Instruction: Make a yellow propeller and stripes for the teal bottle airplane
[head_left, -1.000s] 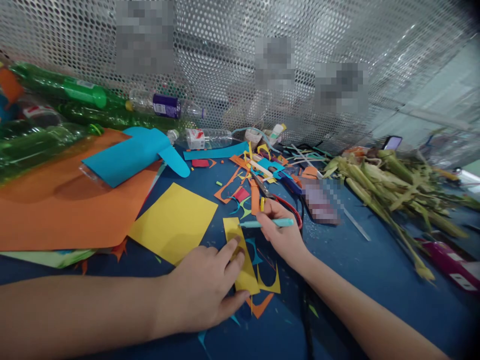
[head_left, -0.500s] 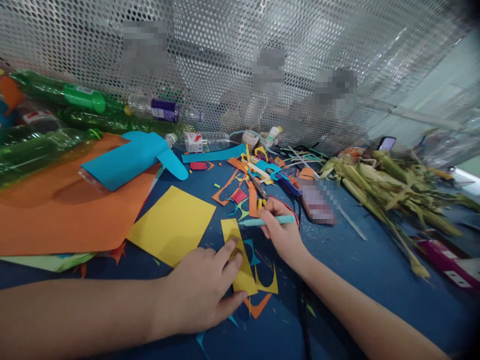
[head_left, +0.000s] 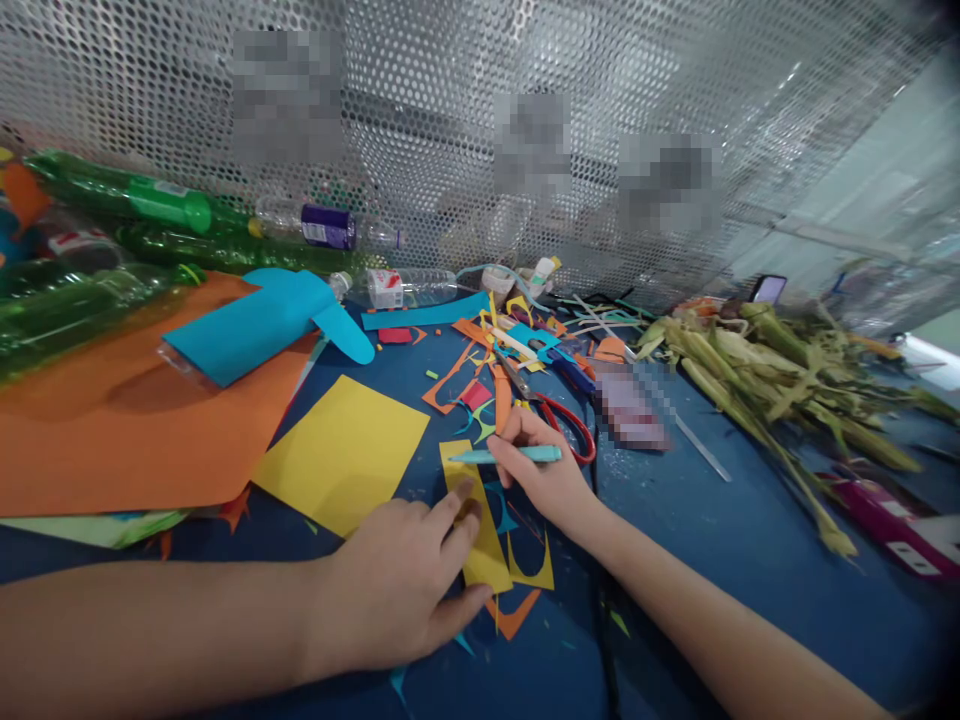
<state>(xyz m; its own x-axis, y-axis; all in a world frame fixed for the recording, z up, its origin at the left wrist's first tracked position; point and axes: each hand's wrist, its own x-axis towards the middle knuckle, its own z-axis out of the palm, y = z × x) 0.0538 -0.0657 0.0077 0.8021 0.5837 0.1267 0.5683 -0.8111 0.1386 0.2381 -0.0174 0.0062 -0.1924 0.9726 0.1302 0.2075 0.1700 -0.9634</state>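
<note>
My left hand [head_left: 409, 575] lies with its fingers spread, pressing on a narrow yellow paper strip [head_left: 487, 555] on the blue table. In my right hand [head_left: 540, 475] is a light-blue marker [head_left: 536, 454], its tip over the upper end of the strip. Whether the tip touches the paper I cannot tell. Left of the strip lies a larger yellow paper sheet [head_left: 349, 445], partly behind my left hand. Red-handled scissors [head_left: 581, 440] rest just beyond my right hand. A yellow cut-out scrap [head_left: 547, 575] sits beside the strip.
A bottle wrapped in blue paper [head_left: 247, 325] lies on a large orange sheet [head_left: 150, 440]. Green plastic bottles [head_left: 82, 310] fill the back left. Coloured paper scraps [head_left: 480, 395] spread across the middle. Dried husks [head_left: 750, 380] are at the right, and a perforated metal wall [head_left: 435, 110] stands behind.
My right hand has moved left and slightly towards me, bringing the marker tip over the yellow strip. The scissors' red handles now show more. My left hand stays on the strip.
</note>
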